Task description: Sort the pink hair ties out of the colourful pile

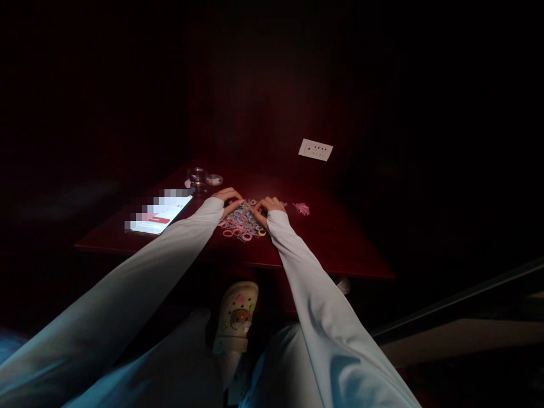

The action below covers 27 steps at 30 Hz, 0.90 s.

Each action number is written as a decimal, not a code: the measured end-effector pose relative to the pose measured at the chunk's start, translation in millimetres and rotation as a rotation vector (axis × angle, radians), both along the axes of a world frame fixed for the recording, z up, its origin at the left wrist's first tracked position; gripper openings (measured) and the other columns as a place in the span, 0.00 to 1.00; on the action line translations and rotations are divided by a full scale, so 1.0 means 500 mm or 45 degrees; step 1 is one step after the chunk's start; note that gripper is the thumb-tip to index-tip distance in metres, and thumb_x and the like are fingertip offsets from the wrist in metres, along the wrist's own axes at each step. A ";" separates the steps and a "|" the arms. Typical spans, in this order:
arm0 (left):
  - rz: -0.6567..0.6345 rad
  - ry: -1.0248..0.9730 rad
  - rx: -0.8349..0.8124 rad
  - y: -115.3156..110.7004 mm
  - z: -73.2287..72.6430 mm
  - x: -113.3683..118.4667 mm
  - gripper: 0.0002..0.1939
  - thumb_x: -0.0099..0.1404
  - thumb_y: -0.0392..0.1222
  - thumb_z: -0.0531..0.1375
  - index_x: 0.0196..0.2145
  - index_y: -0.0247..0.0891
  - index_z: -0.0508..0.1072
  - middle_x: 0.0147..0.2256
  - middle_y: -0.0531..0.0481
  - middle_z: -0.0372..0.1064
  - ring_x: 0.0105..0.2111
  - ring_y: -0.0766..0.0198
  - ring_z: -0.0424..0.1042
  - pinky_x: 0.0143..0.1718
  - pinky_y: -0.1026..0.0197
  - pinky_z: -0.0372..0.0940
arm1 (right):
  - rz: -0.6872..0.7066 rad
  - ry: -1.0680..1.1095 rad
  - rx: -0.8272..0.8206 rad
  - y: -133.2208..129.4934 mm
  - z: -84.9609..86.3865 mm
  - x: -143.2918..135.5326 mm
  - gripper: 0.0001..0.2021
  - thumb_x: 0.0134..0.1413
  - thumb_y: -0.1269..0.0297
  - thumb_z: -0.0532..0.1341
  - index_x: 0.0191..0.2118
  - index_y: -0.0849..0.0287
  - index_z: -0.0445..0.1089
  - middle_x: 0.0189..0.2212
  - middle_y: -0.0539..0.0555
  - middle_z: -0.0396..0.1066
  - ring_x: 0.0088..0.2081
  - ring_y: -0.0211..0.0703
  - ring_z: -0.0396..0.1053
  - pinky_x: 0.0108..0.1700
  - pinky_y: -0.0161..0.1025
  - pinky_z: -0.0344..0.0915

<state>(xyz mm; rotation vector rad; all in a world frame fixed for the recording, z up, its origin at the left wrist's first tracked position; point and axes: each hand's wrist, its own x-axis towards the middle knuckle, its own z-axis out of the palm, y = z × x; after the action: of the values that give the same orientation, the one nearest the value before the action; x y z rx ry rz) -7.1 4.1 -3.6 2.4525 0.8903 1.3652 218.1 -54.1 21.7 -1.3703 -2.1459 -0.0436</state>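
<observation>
A heap of small colourful hair ties [241, 222], pink, orange, yellow and grey, is spread on the dark red table [314, 246]. At its upper left edge is my left hand [227, 196], its fingers bent and the tips drawn together among the ties. My right hand [267, 208] touches the heap from the right, fingers curled and the thumb close to them. Whatever lies between the fingertips of either hand is too small to make out. Right of my right hand lies a separate small pile of pink hair ties [301, 209].
A lit phone [164, 215] lies on the table's left side. Behind it stand a clear jar [196, 177] and a round lid [214, 179]. A white wall socket [315, 149] is beyond the table. Below the front edge is a cream clog [236, 314]. The surroundings are very dark.
</observation>
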 end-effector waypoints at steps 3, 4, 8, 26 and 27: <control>0.026 -0.044 -0.013 0.003 0.000 0.002 0.14 0.70 0.51 0.59 0.36 0.39 0.78 0.33 0.51 0.70 0.31 0.64 0.67 0.36 0.62 0.64 | 0.059 0.039 -0.027 0.002 -0.005 0.003 0.09 0.63 0.55 0.64 0.38 0.53 0.74 0.40 0.53 0.75 0.45 0.48 0.66 0.49 0.42 0.60; 0.034 -0.053 -0.020 0.004 0.000 0.003 0.14 0.70 0.52 0.60 0.36 0.39 0.78 0.33 0.51 0.70 0.30 0.64 0.67 0.36 0.62 0.64 | 0.069 0.060 -0.033 0.003 -0.006 0.003 0.08 0.62 0.55 0.65 0.39 0.53 0.75 0.40 0.53 0.75 0.46 0.48 0.67 0.49 0.43 0.60; 0.031 -0.056 -0.043 0.004 -0.001 0.004 0.16 0.69 0.54 0.60 0.35 0.39 0.78 0.33 0.51 0.70 0.29 0.64 0.66 0.34 0.62 0.64 | 0.069 0.149 -0.059 0.009 -0.009 0.004 0.06 0.61 0.58 0.65 0.41 0.53 0.76 0.40 0.51 0.76 0.45 0.47 0.68 0.50 0.42 0.60; -0.057 0.018 -0.047 -0.025 0.014 0.011 0.15 0.70 0.51 0.60 0.36 0.38 0.79 0.37 0.48 0.74 0.29 0.66 0.67 0.35 0.62 0.66 | 0.056 0.241 -0.050 0.020 -0.013 -0.005 0.14 0.66 0.49 0.63 0.41 0.51 0.83 0.38 0.52 0.77 0.44 0.44 0.68 0.53 0.43 0.59; -0.050 0.024 -0.052 -0.031 0.017 0.011 0.14 0.70 0.50 0.60 0.37 0.38 0.79 0.37 0.48 0.74 0.29 0.66 0.67 0.35 0.62 0.66 | 0.057 0.249 -0.046 0.022 -0.014 -0.005 0.14 0.66 0.49 0.63 0.40 0.51 0.83 0.38 0.52 0.77 0.43 0.43 0.68 0.53 0.43 0.59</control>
<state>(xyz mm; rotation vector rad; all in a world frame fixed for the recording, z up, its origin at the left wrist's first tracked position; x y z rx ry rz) -1.4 -11.1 4.8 2.4431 0.8605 1.2999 215.7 -43.3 14.8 -1.2897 -2.0212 0.1415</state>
